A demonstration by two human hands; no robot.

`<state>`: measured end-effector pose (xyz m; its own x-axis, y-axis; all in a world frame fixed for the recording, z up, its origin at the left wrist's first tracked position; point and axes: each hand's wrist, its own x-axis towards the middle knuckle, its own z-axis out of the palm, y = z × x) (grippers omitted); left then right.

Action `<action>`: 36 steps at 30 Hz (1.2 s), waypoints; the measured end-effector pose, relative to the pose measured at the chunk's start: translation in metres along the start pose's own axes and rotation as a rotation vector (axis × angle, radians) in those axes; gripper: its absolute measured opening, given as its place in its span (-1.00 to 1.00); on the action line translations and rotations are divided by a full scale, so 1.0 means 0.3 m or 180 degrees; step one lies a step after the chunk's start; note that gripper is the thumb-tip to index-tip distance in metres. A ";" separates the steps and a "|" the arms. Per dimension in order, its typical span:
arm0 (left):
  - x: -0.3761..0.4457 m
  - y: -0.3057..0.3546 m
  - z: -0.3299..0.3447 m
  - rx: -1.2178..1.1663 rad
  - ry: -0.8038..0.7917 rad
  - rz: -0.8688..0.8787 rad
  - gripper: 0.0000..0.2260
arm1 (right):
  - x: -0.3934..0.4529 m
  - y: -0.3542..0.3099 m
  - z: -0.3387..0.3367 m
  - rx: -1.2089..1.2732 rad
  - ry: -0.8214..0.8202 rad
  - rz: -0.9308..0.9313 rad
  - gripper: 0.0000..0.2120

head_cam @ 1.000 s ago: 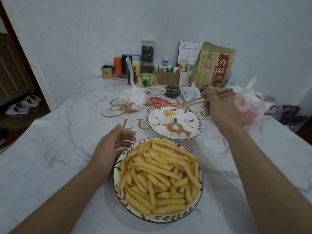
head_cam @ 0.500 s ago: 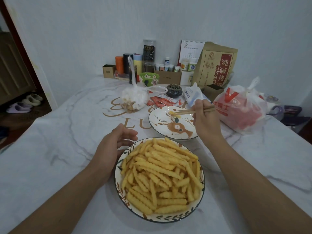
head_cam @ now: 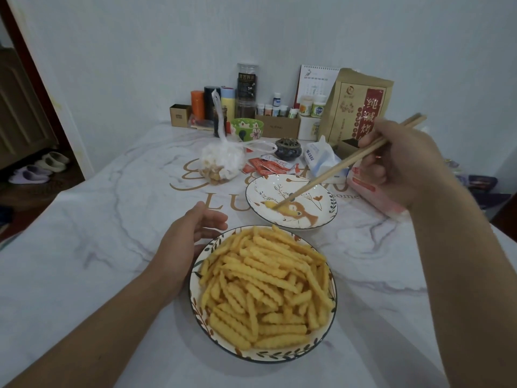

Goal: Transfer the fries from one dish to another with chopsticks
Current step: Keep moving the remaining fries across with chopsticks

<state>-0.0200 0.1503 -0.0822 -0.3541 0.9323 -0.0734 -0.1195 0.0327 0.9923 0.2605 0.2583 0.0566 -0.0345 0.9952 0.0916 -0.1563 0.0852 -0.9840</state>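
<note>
Setting a fry (head_cam: 282,209) down in the far dish (head_cam: 326,217) is the step we read here. Our right hand (head_cam: 402,166) grips the chopsticks (head_cam: 338,170), fingers curled round the upper shafts, and the tips slant down to the dish centre, right at that single fry. Whether the tips pinch it or have already let go we cannot tell; they touch or nearly touch it.

The fry lies on the painted deer, alone in that dish. Everything else is in the near dish (head_cam: 195,292), where the pile of fries (head_cam: 265,287) is heaped to the rim. So the task looks barely begun: one piece across, nearly all to go.

Our left hand (head_cam: 190,242) rests on the table (head_cam: 84,261) against the near dish's left rim, fingers loosely bent along it, steadying rather than clutching.

Next move, as we judge it:
- part the tips, lift clear of the far dish
- swing back over the near pile
- choose a fry lying on top and free at both ends, take it near its middle

Risk: the crinkle-cut pieces interlock, so a low pick could drag neighbours over the rim. The dishes sit just beside each other, so the carry is short.
</note>
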 end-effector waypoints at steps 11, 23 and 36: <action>0.001 -0.001 -0.001 0.0054 0.0025 0.0031 -0.54 | -0.124 -0.089 0.080 -0.1084 -0.0859 -0.0243 -0.55; -0.005 -0.001 0.003 0.0186 0.0034 0.0087 -0.55 | -0.115 -0.103 0.050 -0.0639 -0.0419 -0.0391 -0.59; -0.058 0.033 0.012 0.0315 0.0181 0.0203 -0.52 | -0.436 0.265 -0.029 -0.2362 0.0073 -0.2926 -0.83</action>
<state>-0.0117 0.1357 -0.0707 -0.4103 0.9119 -0.0124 -0.0037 0.0119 0.9999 0.2613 0.1353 -0.0351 -0.1894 0.5454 0.8165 0.4987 0.7697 -0.3985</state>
